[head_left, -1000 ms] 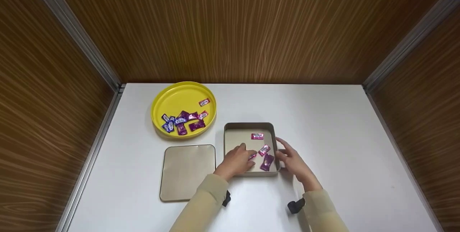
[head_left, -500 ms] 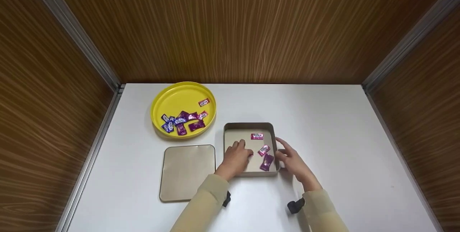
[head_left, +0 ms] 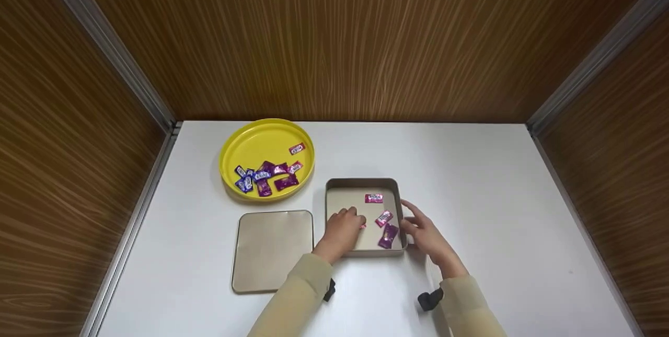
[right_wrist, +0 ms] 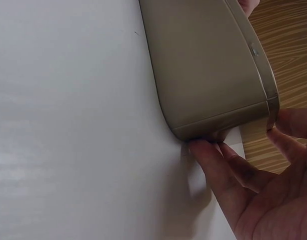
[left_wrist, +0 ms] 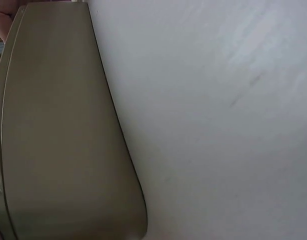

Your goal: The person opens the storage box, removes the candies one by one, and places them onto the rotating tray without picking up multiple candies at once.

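My left hand (head_left: 342,232) reaches over the near-left part of an open beige metal tin (head_left: 366,253). Its fingers are curled and pinch a pink-wrapped candy (head_left: 362,226), mostly hidden beneath them. In the tin lie a pink candy (head_left: 373,198), another pink candy (head_left: 384,218) and a purple-wrapped candy (head_left: 388,236). My right hand (head_left: 428,235) rests against the tin's outer right wall. Seen from the right wrist, extended fingers (right_wrist: 218,170) touch the tin's corner (right_wrist: 213,120) and rim. The left wrist view shows mainly the tin's outer wall (left_wrist: 63,120).
A yellow round tray (head_left: 256,143) at the back left holds several blue, purple and pink candies (head_left: 261,175). Left of the tin lies its flat beige lid (head_left: 272,253) on the white table (head_left: 496,196). Wood-grain panels (head_left: 334,39) enclose the table at the back and sides.
My left fingers have closed in around the pink candy and drawn slightly left, hiding most of it. The right hand and the tin have stayed put.
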A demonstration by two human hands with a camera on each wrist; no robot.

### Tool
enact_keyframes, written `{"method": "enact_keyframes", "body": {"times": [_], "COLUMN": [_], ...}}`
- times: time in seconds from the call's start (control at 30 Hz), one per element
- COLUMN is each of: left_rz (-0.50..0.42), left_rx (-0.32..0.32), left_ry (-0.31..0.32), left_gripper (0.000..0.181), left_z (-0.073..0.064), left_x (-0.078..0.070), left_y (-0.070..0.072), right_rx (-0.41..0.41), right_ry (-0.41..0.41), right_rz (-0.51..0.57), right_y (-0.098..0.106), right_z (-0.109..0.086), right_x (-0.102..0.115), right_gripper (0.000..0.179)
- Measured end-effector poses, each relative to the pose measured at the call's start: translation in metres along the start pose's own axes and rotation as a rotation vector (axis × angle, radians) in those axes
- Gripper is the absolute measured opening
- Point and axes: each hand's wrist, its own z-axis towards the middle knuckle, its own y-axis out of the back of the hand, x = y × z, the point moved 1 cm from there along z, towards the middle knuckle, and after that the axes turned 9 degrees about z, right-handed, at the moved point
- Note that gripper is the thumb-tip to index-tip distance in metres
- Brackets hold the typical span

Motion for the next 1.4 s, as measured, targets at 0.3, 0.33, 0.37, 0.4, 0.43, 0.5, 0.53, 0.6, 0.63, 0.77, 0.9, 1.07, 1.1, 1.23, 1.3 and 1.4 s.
{"method": "enact_keyframes", "body": {"times": [0.3,0.33,0.37,0.4,0.43,0.5,0.53,0.6,0.63,0.77,0.9,1.07,1.1,1.23,1.3,1.4], "left_rz": [-0.089,-0.095,-0.095,-0.092,-0.089,-0.079,-0.074,-0.065,-0.06,-0.054,-0.101,-0.176,-0.188,-0.187,-0.17,-0.156], "left_rx": [-0.036,-0.036,-0.036,-0.035,-0.033,-0.03,-0.029,-0.023,-0.023,-0.024,-0.032,-0.042,-0.041,-0.042,-0.046,-0.059], "left_ry": [0.006,0.008,0.007,0.007,0.005,0.001,-0.002,-0.005,-0.007,-0.016,-0.021,-0.017,-0.016,-0.019,-0.02,-0.019], "left_gripper": [0.011,0.012,0.012,0.012,0.012,0.012,0.011,0.011,0.012,0.017,0.018,0.013,0.012,0.013,0.014,0.016], "left_z": [-0.001,-0.001,-0.001,-0.001,-0.001,-0.001,-0.001,-0.002,-0.002,-0.004,-0.004,-0.005,-0.006,-0.007,-0.008,-0.009], "left_x": [0.002,0.002,0.002,0.002,0.002,0.002,0.002,0.002,0.002,0.004,0.007,0.011,0.012,0.014,0.015,0.016], "left_y": [0.003,0.003,0.003,0.003,0.004,0.005,0.006,0.007,0.008,0.01,0.013,0.017,0.018,0.021,0.023,0.026], "right_rx": [-0.011,-0.017,-0.023,-0.029,-0.03,-0.036,-0.039,-0.039,-0.037,-0.026,-0.016,-0.004,-0.001,-0.001,-0.005,-0.014], "right_ry": [0.003,0.004,0.004,0.002,0.004,0.002,0.002,0.001,0.003,0.001,0.01,0.009,0.007,0.009,0.01,0.011], "right_rz": [-0.014,-0.016,-0.017,-0.017,-0.016,-0.022,-0.025,-0.032,-0.037,-0.033,-0.035,-0.044,-0.043,-0.039,-0.039,-0.032], "right_y": [0.006,0.007,0.009,0.01,0.009,0.009,0.009,0.009,0.009,0.008,0.004,-0.002,-0.002,-0.002,0.0,0.005], "right_z": [0.012,0.015,0.018,0.02,0.02,0.02,0.02,0.02,0.02,0.019,0.01,-0.002,-0.003,-0.002,0.002,0.012], "right_x": [-0.019,-0.023,-0.028,-0.032,-0.032,-0.033,-0.033,-0.033,-0.033,-0.03,-0.015,0.004,0.006,0.005,-0.002,-0.016], "right_gripper": [0.057,0.057,0.056,0.056,0.056,0.056,0.056,0.056,0.056,0.056,0.056,0.056,0.056,0.056,0.056,0.056]}}
